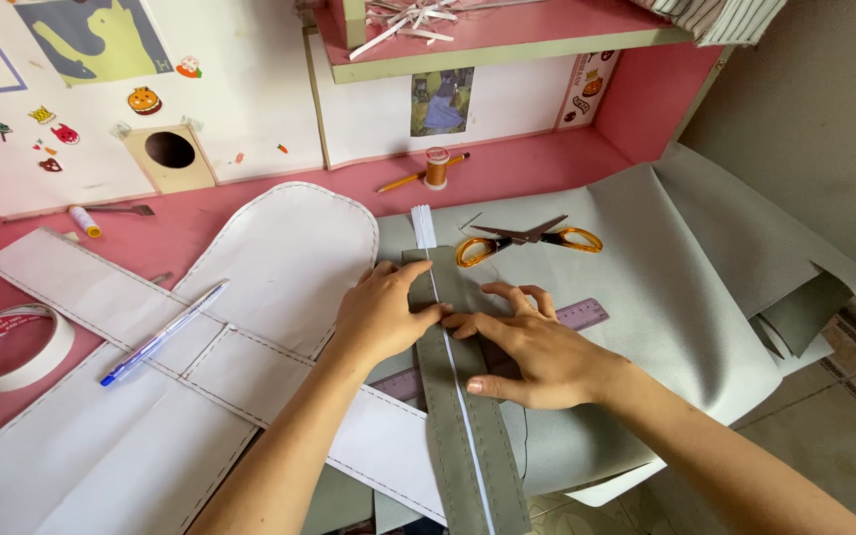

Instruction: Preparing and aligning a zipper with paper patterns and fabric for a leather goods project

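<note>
Both my hands, left hand [380, 309] and right hand [532, 347], press flat, gripping nothing, on the grey stitched strip [468, 436]; its white zipper tape [424, 228] looks aligned, unsewn.

Grey fabric strip [468, 436] w/ white centre band, dashed stitch lines along edges. Grey cloth [686, 287] at 3 o'clock. White paper pattern [279, 258], dashed border. Table [200, 223] pink. Scissors [527, 241] orange-handled, 12 o'clock. Ruler [587, 314] purple. Pen [162, 333] blue, 9 o'clock.

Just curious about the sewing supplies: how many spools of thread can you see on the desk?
1: a spool of orange-brown thread stands upright at the back of the pink desk, beside a pencil. Others may be hidden under fabric.
</note>
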